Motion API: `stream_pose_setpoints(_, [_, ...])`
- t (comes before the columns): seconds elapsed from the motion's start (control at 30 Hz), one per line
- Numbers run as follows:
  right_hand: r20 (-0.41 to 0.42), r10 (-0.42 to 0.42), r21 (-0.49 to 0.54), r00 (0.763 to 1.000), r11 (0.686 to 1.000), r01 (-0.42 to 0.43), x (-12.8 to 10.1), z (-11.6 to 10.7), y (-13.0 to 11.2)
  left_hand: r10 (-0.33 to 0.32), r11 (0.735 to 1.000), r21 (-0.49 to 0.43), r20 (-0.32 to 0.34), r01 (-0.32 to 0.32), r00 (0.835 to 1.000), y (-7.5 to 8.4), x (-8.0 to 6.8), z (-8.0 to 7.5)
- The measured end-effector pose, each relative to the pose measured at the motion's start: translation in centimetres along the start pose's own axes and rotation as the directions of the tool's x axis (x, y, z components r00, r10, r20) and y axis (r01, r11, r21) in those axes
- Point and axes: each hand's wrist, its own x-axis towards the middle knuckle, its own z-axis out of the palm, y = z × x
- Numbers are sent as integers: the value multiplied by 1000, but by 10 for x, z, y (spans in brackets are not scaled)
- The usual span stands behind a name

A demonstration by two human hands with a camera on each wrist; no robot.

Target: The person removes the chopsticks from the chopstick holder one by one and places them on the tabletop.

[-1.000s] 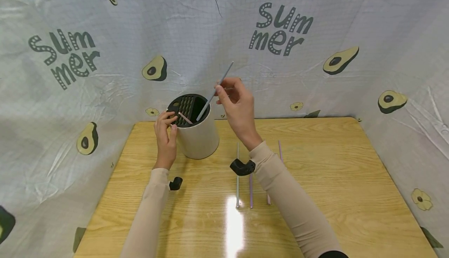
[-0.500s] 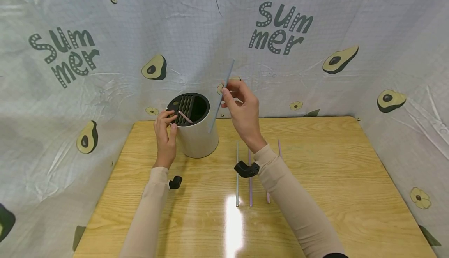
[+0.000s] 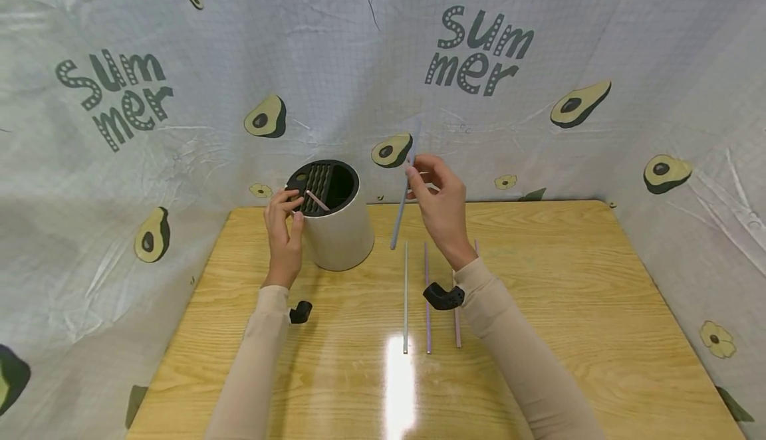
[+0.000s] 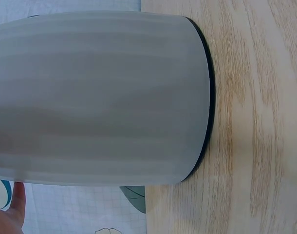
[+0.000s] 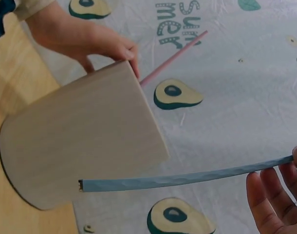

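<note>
In the head view a pale round utensil holder with a black slotted top stands at the back left of the table. My left hand holds its rim, fingers over the top and thumb at the near edge. A pink stick slants out of the top. To the right of the holder, my right hand pinches a slim blue stick between thumb and fingertips. Its lower end points down toward the table. In the right wrist view that end overlaps the holder's wall.
Three sticks lie lengthwise on the wooden table: a pale grey-green one, a purple one and a pink-purple one partly under the right forearm. A curtain printed with avocados hangs behind the table.
My right hand has lifted the blue stick's lower end out of the holder's opening and carried it rightward, with the stick turning more upright. The left hand has stayed put.
</note>
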Motion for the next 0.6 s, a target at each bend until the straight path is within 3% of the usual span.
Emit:
stream_pose_setpoints(0.37, [-9,45,-69,999,997,-45,-17,-19,20,11,1000,3,-7,-11,1000,4,1,2])
stream_pose_setpoints(0.6, [-29,129,-128,991,983,-132,-29,-28,35,7,1000,-29,-7,-7,1000,35,1,0])
